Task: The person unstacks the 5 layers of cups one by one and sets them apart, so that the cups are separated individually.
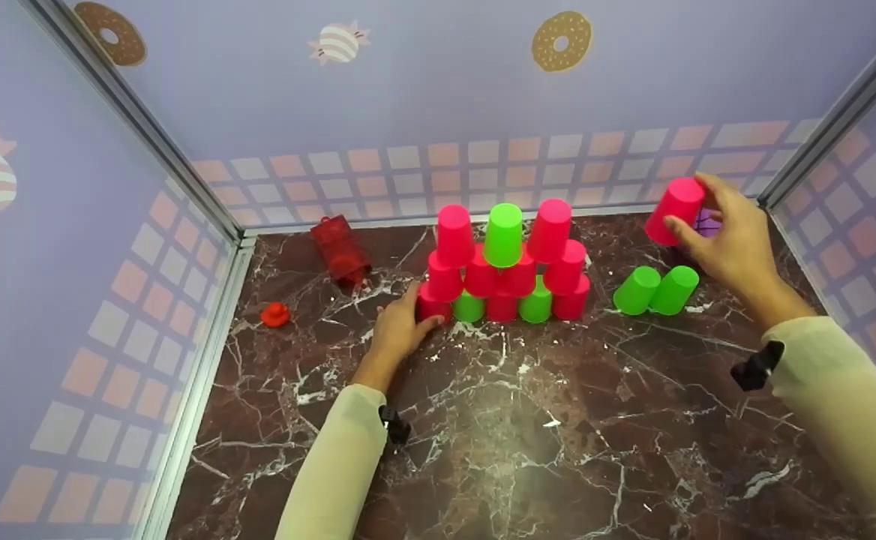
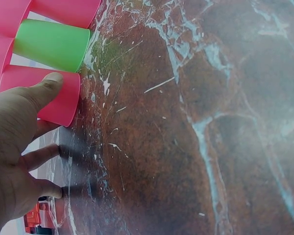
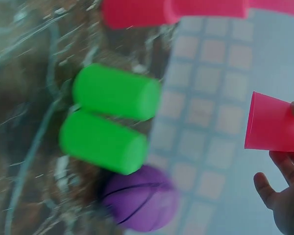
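My right hand (image 1: 739, 244) pinches an upside-down pink cup (image 1: 676, 212) midair, toward the table's (image 1: 528, 457) far right corner, near two upturned green cups (image 1: 637, 291). My left hand (image 1: 395, 328), fingers spread, rests its thumb against the bottom-left pink cup (image 2: 63, 104) of a three-tier cup pyramid (image 1: 504, 251) near the far edge.

Brown marbled surface (image 1: 498, 450) is occupied by five bottom-row cups (image 1: 501, 308), two green cups (image 1: 637, 291), purple ball (image 3: 149, 205), red container (image 1: 337, 244), small red object (image 1: 275, 314).
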Action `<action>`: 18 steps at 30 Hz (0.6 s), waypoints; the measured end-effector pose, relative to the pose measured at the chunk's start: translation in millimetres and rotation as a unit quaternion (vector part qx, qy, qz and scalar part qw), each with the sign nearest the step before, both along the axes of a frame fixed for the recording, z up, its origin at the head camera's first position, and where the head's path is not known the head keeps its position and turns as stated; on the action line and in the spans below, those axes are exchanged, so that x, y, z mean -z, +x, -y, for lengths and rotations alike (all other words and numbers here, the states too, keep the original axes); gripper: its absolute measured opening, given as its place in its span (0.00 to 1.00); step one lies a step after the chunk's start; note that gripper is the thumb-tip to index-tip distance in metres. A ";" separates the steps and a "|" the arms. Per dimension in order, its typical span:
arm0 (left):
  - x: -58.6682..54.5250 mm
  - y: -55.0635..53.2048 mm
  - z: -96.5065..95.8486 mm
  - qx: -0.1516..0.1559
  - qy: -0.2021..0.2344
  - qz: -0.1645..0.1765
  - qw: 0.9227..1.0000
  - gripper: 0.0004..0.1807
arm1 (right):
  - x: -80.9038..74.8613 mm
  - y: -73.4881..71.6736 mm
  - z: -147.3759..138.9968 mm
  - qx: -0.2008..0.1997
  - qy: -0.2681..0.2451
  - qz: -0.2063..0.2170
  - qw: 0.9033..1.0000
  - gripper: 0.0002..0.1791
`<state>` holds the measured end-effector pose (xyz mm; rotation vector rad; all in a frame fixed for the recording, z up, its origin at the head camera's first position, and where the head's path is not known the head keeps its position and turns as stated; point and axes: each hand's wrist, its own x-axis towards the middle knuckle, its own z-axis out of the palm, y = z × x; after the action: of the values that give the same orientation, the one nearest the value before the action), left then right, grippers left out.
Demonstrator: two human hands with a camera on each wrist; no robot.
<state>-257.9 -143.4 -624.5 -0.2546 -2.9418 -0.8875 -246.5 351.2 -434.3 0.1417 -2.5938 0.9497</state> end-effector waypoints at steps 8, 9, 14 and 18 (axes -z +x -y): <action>17.4 -7.5 4.0 -0.006 0.011 0.000 1.000 0.40 | 44.9 11.0 -45.0 0.041 0.016 0.019 0.999 0.42; 15.3 -6.2 3.5 -0.007 0.011 0.000 1.000 0.40 | 49.6 12.5 -49.4 0.048 0.017 0.022 0.998 0.42; 10.6 -2.6 3.6 0.004 -0.002 -0.021 1.000 0.43 | 69.9 19.9 -67.7 0.079 0.005 0.022 0.997 0.41; 15.2 -5.9 4.5 0.001 -0.009 -0.021 1.000 0.43 | 85.3 23.4 -76.6 0.099 0.000 0.031 0.995 0.40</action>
<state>-263.7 -147.9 -639.7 -0.2744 -2.9126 -0.8454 -223.1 427.8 -519.6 -0.1462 -2.6038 0.8958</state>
